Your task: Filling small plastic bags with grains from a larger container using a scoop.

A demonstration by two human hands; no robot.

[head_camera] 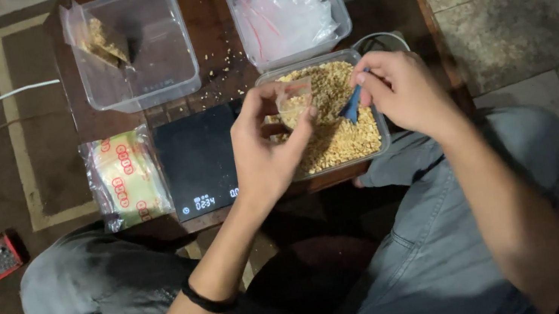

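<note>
Over nut tub [378,151]: L hand [265,153] w/ small bag [294,103], R hand [402,93] w/ blue scoop [352,106].

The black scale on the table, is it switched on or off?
On. The black scale shows lit pale digits along its near edge, by the left hand. Nothing rests on its top.

Blue scoop [352,105], tan grain [338,140], black scale [199,159].
</note>
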